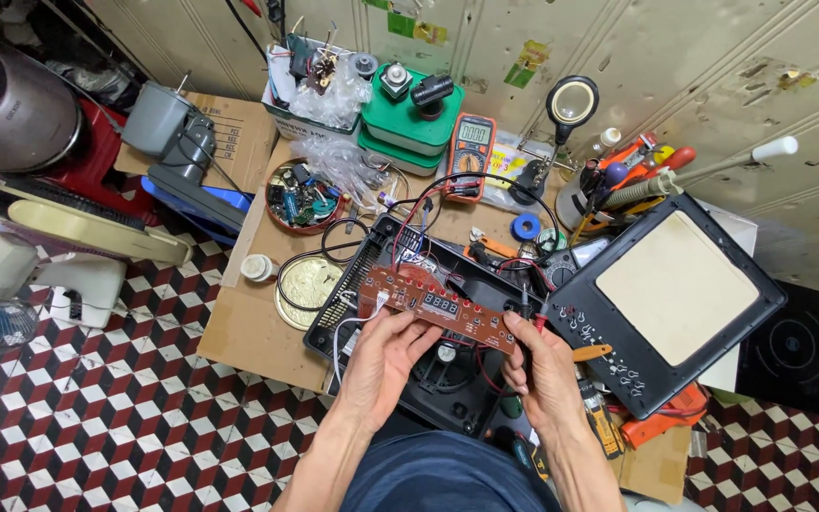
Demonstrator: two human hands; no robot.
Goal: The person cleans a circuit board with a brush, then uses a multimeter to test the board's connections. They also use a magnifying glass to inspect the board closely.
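Your left hand (383, 356) and right hand (544, 365) are apart, each clamped on one end of the red control board (438, 305), which you hold flat just above the open black appliance base (400, 284).

Risk: thin red and black wires (428, 204) run from the board's far edge toward the orange multimeter (469, 145). Tilt or lift the board and they could snag, or pull at its joints.

Risk: the black glass top panel (675, 299), right of the board, leans on clutter and may slide if nudged.

Beyond the board, the dish of small parts (300, 197) sits near the cardboard bench (253, 337) edge; tugged leads could tip it.
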